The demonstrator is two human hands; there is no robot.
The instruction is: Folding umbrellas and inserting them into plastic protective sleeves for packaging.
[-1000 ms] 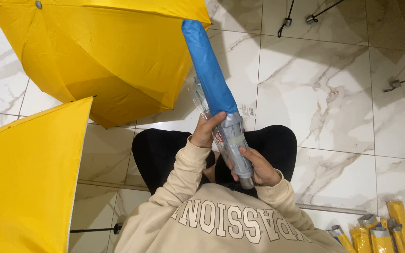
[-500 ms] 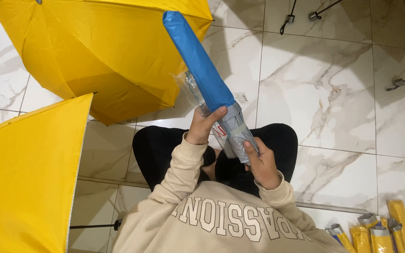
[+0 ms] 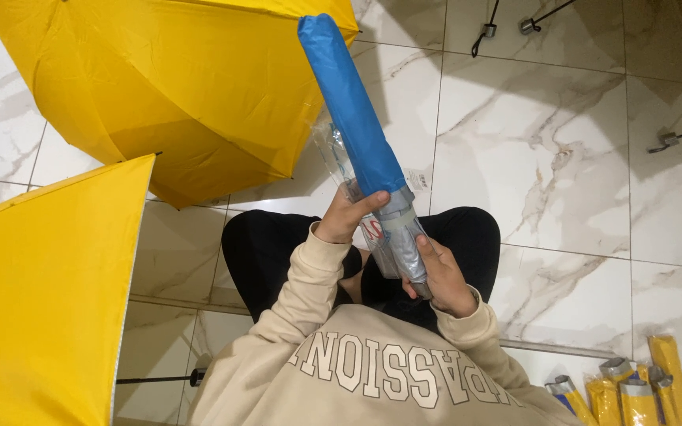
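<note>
Both hands are up on a folded umbrella (image 3: 357, 118) with a blue sleeve, held slanting over the person's lap, its blue tip pointing far and left toward the open yellow umbrella (image 3: 175, 87). The left hand (image 3: 345, 217) grips around the middle, just where the blue sleeve ends, thumb laid across the silver-grey fabric. The right hand (image 3: 444, 276) is closed around the near end, fingers wrapped over the grey part. A clear plastic wrapper (image 3: 337, 154) hangs crumpled alongside the umbrella on its left side, touching it. Below, black trousers and a beige sweatshirt sleeve on each arm. A second open yellow umbrella (image 3: 41, 300) fills the near left. On the marble floor (image 3: 578, 158), far right, lie loose metal umbrella parts (image 3: 676, 136), well apart from the hands. Near right, a row of wrapped yellow folded umbrellas (image 3: 633, 390) sits on the floor.
</note>
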